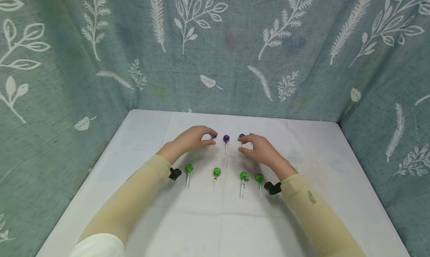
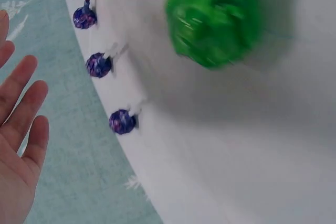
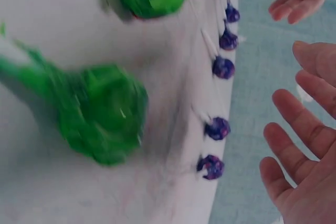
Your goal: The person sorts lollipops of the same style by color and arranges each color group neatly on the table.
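Observation:
A row of several purple-wrapped lollipops (image 1: 226,138) lies towards the far side of the white table, sticks pointing back towards me. My left hand (image 1: 191,139) reaches in from the left, thumb and fingers apart, beside a purple lollipop (image 1: 214,136). From the other side comes my right hand (image 1: 260,148), fingers loosely bent, near another purple lollipop (image 1: 241,136). Both wrist views show relaxed, spread fingers with nothing held: the left hand (image 2: 21,145) and the right hand (image 3: 304,150). In the head view the hands hide some of the purple row.
Several green lollipops (image 1: 216,172) form a nearer row between my forearms. One green lollipop (image 2: 215,19) looms close to the left wrist camera, another green lollipop (image 3: 113,114) close to the right. A leaf-patterned curtain (image 1: 231,55) surrounds the table (image 1: 218,227) at the back and sides.

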`<state>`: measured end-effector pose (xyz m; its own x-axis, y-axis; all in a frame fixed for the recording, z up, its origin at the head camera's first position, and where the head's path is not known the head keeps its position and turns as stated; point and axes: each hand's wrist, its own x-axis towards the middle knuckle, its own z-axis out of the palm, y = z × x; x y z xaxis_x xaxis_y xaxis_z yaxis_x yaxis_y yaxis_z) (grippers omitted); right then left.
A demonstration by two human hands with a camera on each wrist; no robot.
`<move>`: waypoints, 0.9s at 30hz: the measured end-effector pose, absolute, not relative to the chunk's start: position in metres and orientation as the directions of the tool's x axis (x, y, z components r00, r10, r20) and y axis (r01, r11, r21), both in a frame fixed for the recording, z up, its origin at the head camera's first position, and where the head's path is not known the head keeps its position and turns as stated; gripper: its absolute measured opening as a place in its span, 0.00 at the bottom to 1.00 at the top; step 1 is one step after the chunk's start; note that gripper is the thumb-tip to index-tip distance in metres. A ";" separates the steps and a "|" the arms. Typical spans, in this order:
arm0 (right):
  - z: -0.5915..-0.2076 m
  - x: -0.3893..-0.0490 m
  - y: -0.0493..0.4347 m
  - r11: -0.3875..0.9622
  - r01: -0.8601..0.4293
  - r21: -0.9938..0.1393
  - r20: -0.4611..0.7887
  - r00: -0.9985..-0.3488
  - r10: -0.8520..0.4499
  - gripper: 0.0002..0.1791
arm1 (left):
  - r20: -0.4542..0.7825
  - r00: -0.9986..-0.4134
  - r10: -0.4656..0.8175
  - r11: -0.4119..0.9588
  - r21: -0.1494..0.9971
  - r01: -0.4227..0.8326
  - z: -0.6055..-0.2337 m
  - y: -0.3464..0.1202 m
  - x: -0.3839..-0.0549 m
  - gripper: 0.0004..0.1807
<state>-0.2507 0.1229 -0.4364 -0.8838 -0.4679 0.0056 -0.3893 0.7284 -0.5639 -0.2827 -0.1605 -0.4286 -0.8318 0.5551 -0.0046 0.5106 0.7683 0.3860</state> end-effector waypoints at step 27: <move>-0.455 -0.209 0.070 0.648 -0.595 -0.475 -0.008 -0.734 -0.679 0.21 | -0.065 -0.883 0.466 0.794 0.470 0.384 -0.447 -0.241 -0.208 0.24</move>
<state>-0.2087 0.0701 -0.4552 -0.7340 -0.6791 -0.0077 -0.5949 0.6483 -0.4751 -0.2077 -0.2407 -0.4469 -0.8825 0.4656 -0.0654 0.3843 0.7945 0.4703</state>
